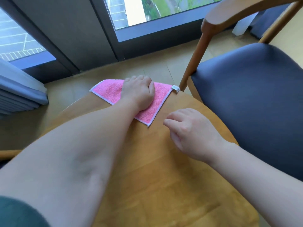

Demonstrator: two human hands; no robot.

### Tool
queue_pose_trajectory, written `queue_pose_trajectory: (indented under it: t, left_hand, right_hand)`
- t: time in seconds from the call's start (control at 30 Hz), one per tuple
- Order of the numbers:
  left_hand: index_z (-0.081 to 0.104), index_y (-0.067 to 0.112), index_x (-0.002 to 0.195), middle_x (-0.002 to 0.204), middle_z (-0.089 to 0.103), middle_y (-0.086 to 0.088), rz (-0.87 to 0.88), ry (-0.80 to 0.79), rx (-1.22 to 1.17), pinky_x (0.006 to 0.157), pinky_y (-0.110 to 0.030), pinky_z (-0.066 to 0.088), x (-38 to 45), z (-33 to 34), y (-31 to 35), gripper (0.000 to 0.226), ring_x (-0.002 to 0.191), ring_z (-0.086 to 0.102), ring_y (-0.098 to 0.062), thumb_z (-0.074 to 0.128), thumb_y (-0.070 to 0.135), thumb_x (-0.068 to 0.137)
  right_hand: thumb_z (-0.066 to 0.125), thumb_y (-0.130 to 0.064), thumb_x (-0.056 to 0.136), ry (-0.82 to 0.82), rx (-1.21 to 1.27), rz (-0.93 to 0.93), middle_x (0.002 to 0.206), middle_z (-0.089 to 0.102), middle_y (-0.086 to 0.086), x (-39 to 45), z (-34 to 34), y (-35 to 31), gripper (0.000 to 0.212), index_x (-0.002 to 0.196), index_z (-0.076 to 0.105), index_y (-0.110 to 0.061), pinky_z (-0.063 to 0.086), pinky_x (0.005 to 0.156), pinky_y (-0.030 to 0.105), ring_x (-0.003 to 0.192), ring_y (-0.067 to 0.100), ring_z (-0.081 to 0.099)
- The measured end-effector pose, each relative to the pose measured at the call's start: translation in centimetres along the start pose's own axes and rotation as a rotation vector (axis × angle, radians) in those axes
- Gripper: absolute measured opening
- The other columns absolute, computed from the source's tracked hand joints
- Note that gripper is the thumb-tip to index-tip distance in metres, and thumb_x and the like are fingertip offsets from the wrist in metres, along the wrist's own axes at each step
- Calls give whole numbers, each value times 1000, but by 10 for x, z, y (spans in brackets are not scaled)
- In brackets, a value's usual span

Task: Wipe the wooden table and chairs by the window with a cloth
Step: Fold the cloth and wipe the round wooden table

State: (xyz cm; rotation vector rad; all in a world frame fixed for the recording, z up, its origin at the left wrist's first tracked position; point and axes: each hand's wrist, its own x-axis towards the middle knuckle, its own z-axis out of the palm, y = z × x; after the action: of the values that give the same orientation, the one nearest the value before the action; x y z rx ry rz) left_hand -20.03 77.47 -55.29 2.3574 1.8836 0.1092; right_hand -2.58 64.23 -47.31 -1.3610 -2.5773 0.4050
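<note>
One table (164,161), one chair (246,95), one cloth (111,92), two hands (139,94)

Wooden table (164,169), round edge; pink cloth (111,92) flat at far rim, overhanging.
</note>
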Motion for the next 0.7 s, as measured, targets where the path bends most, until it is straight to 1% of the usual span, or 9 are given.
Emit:
queue_pose_trajectory:
  t: [0.1, 0.2, 0.37, 0.47, 0.57, 0.7]
  left_hand:
    - [56, 16, 101, 104, 60, -9, -67, 5, 13, 81, -39, 32, -6, -4, -28, 36, 97, 52, -31, 27, 36, 96]
    - [56, 15, 103, 105, 60, -9, -127, 17, 25, 76, -38, 30, -14, -7, -50, 37, 96, 52, -31, 26, 36, 96]
    - [54, 15, 108, 107, 59, -10, -226, 10, 22, 80, -40, 33, -30, -12, -80, 39, 98, 52, -32, 24, 37, 96]
    - [53, 15, 105, 106, 59, -10, -273, 17, 21, 76, -39, 31, -42, -15, -97, 37, 96, 53, -32, 24, 37, 97]
    - [49, 18, 95, 101, 59, -10, -334, 22, 12, 72, -38, 30, -57, -19, -116, 31, 92, 52, -33, 25, 37, 96]
    - [50, 17, 93, 97, 60, -10, -434, 34, -1, 70, -38, 32, -85, -22, -143, 32, 90, 54, -33, 25, 38, 95]
  right_hand:
    - [58, -2, 75, -14, 0, -31, 86, 67, 12, 13, 2, -10, 13, 82, 69, -3, 51, 69, 44, 77, 35, 63]
    - [56, -3, 77, -20, -2, -49, 87, 67, 12, 27, 5, -20, 15, 82, 69, -3, 50, 72, 44, 79, 35, 62]
    - [57, -3, 76, -30, -4, -104, 89, 68, 11, 43, 13, -37, 13, 82, 69, -4, 50, 71, 43, 78, 34, 62]
    - [58, -5, 75, -31, -1, -141, 87, 68, 10, 48, 18, -48, 12, 81, 69, -5, 51, 71, 43, 77, 34, 62]
    - [58, -7, 76, -37, 2, -181, 86, 67, 10, 53, 23, -60, 12, 81, 69, -5, 52, 71, 43, 78, 34, 63]
    - [62, -6, 74, -27, 15, -227, 86, 67, 9, 60, 32, -77, 9, 80, 69, -6, 52, 70, 42, 76, 33, 62]
